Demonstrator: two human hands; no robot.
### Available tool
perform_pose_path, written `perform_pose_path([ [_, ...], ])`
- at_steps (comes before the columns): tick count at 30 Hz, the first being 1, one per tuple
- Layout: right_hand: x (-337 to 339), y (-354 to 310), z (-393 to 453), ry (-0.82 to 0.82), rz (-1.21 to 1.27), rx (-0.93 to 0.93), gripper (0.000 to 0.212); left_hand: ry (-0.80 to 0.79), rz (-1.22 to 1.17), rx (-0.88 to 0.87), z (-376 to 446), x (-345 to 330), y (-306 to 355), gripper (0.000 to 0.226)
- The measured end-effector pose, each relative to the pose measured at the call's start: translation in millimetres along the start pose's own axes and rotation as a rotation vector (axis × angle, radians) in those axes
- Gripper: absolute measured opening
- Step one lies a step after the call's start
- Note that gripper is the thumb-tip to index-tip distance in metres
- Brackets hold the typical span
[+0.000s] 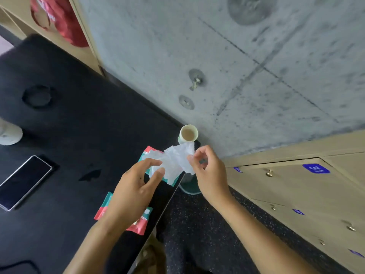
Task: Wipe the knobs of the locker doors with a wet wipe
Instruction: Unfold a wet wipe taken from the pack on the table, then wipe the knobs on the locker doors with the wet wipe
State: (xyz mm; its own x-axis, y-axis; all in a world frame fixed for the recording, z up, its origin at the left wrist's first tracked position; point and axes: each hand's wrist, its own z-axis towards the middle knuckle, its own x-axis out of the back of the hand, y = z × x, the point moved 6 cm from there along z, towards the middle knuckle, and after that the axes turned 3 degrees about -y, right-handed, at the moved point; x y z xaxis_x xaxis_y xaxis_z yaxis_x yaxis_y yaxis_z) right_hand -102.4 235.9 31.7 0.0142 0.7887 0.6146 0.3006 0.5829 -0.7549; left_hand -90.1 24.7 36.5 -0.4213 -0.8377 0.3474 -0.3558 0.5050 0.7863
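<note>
A white wet wipe (176,160) is spread between both hands above the edge of a black table (83,125). My right hand (207,173) pinches its right corner between thumb and fingers. My left hand (136,192) touches its left side with fingertips, fingers spread. A torn teal-and-red wipe packet (147,153) lies under the wipe, and another packet (142,222) lies beneath my left wrist. Beige locker doors (296,186) stand at the right, with small brass knobs (269,173) and a blue number label (315,168).
A paper cup of milky drink (188,133) stands at the table's corner. A phone (23,180) lies on the table at left, a white object (8,133) at the far left. A concrete wall (237,66) rises behind. Dark speckled floor (197,224) lies below.
</note>
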Motion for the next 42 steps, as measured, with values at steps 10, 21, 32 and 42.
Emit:
perform_pose_path([
  [10,198,-45,-112,0.489,0.253,-0.097,0.011,-0.002,-0.005,-0.358,-51,-20,188,0.021],
  [21,341,43,-160,0.425,1.275,-0.604,0.017,0.330,0.378,-1.185,-108,-130,460,0.079],
  [32,429,55,-89,0.305,1.600,-0.677,0.024,0.633,0.623,-1.210,-55,-223,538,0.132],
  [42,425,52,-97,0.298,1.646,-0.704,0.027,0.680,0.646,-1.208,-54,-223,541,0.136],
])
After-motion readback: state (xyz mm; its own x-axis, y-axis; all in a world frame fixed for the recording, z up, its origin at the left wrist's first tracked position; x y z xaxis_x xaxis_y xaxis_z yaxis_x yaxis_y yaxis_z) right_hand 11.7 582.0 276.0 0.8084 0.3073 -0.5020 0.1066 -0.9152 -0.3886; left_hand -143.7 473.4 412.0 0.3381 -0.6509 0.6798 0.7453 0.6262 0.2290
